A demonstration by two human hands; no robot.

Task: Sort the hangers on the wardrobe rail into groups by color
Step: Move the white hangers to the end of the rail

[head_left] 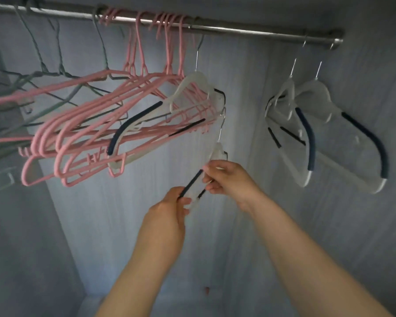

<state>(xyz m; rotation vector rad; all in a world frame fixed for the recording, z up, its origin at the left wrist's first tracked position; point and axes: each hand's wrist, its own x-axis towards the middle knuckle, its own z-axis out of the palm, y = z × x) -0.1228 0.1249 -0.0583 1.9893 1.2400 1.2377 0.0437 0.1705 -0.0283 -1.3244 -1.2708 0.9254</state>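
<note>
My left hand and right hand both pinch a white hanger, held off the rail below the pink hangers (another white hangs among them); next, I judge, its hook goes beside the white pair rightward.

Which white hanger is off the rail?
The white plastic hanger with dark blue strips held below the metal rail, hook free. The other three hang hooked: one beside the pink hangers, two at the right end.
</note>
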